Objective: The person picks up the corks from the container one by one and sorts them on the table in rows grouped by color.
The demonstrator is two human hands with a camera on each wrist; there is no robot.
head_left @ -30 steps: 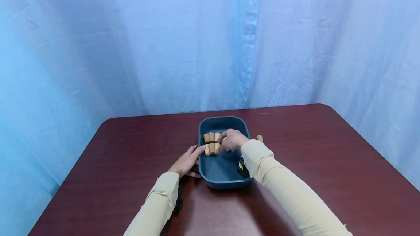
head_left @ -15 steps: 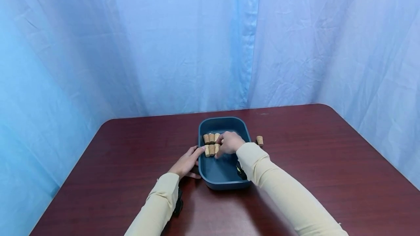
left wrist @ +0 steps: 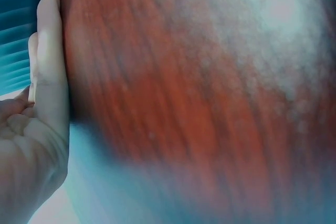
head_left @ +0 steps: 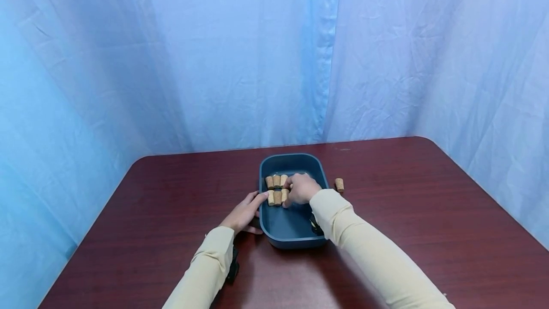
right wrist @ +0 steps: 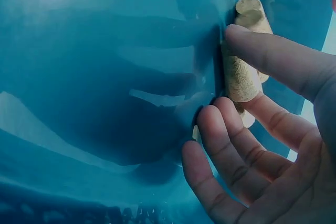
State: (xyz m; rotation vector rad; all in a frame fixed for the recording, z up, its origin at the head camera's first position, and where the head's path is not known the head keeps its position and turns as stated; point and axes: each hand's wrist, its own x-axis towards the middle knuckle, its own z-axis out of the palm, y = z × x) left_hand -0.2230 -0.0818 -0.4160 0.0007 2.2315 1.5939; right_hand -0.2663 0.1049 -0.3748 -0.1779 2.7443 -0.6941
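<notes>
Two cream sleeves [head_left: 195,268] [head_left: 369,247] are reaching in from the near edge of view, with a small dark device [head_left: 233,266] sitting under the left wrist. The dark red surface [head_left: 407,194] is carrying a blue tray [head_left: 296,242], its near wall facing the person.

Of the two hands, the left hand [head_left: 244,211] is lying against the tray's left side, its fingers extended and gripping nothing, its thumb resting over the rim near the corks. The right hand [head_left: 302,189] is leaning into the tray, and in its wrist view the thumb and index finger are pinching a cork [right wrist: 242,77] while the other fingers are spreading loosely. From the head view these fingers are mostly hiding that cork, so I cannot tell whether it is touching the tray floor.

Just left of the pinch, three corks in a near row [head_left: 277,198] are sitting side by side, and three more in a far row [head_left: 276,181] are sitting behind them. A loose cork [head_left: 339,185] is resting on the surface, right of the tray. Beyond the far edge, a pale blue curtain [head_left: 214,61] is hanging.
</notes>
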